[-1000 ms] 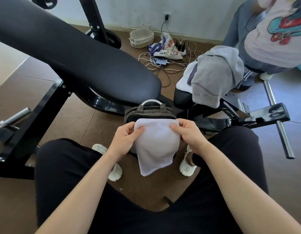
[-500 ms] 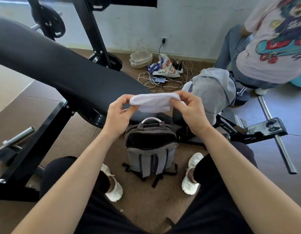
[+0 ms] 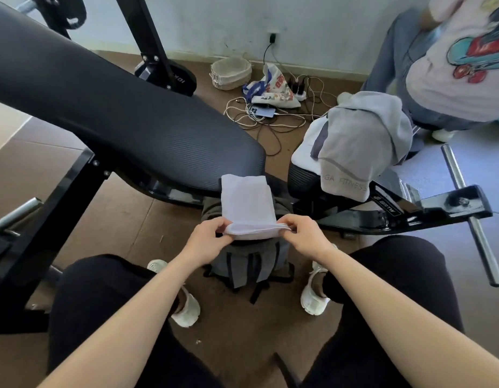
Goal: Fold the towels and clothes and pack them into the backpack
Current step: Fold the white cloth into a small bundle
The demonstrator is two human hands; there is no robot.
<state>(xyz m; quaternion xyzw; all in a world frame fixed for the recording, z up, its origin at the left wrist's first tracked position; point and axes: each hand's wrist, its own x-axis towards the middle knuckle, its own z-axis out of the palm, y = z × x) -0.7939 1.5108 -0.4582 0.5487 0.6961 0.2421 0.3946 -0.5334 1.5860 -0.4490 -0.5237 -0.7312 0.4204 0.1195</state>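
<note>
A folded white towel (image 3: 246,204) is held in front of me over the grey backpack (image 3: 251,266), which stands on the floor between my feet. My left hand (image 3: 207,239) pinches the towel's near left corner. At the near right corner my right hand (image 3: 303,233) pinches it too. The towel's far end points toward the bench and hides the backpack's top. A grey garment with printed lettering (image 3: 357,147) lies draped over a white cloth on the bench seat pad at right.
A large black bench backrest (image 3: 116,116) slants across the left. Its black metal frame (image 3: 427,208) and a steel bar (image 3: 471,217) stretch right. Cables, a printed bag (image 3: 273,86) and a basket (image 3: 231,72) lie by the wall. Another person (image 3: 452,65) sits at far right.
Both hands brought the towel down from chest height to just above the backpack, and it now lies flat and folded lengthwise instead of bunched between the hands.
</note>
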